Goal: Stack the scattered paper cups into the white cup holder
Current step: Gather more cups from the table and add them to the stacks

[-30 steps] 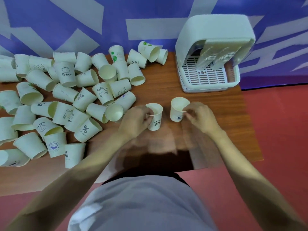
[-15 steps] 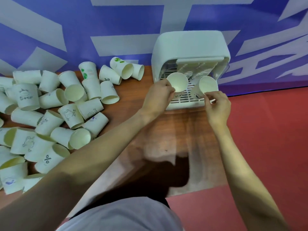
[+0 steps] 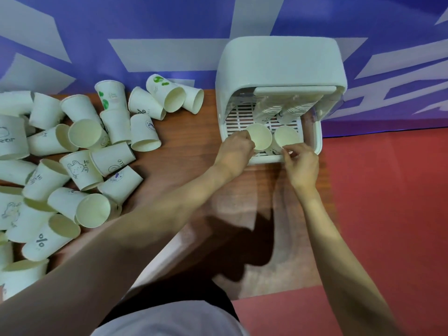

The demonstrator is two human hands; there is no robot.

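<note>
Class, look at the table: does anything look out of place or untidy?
Yes. Many paper cups lie tipped on their sides in a heap on the table's left half, not stacked in the white cup holder.

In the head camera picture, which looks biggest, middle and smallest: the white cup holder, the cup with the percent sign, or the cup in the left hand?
1. The white cup holder, easily the biggest.
2 and 3. The percent-sign cup and the cup in the left hand look about alike. They lie at different angles and distances from the camera, so ranking them is unsure.
</note>
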